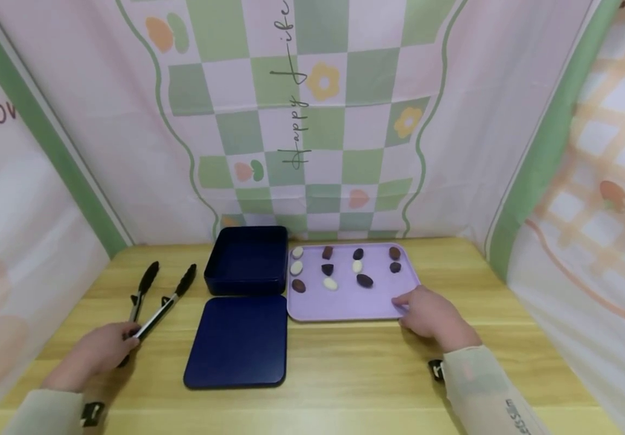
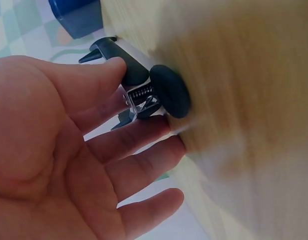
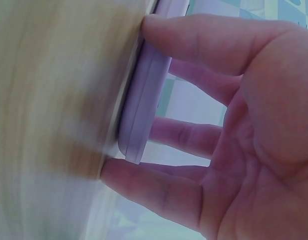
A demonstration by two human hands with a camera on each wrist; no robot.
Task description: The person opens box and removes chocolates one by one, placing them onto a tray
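Note:
My left hand (image 1: 100, 347) pinches the hinge end of black-handled metal tongs (image 1: 156, 319), thumb on one side and fingers on the other. The tongs' arms are spread, black tips pointing away. In the left wrist view, a spring shows inside the tongs (image 2: 169, 91). At the near right corner of a lilac tray (image 1: 339, 309), my right hand (image 1: 430, 313) grips the rim between thumb and fingers. One fingertip of it lies over the tray's inside. In the right wrist view, the outer fingers rest on the table beside the tray (image 3: 140, 110).
On the tray lie several small chocolates (image 1: 365, 280), dark, brown and white, in loose columns. Left of it stands an open navy box (image 1: 247, 287), with a flat navy lid (image 1: 238, 344) in front. A patterned curtain (image 1: 366, 121) hangs behind the wooden table (image 1: 339, 374).

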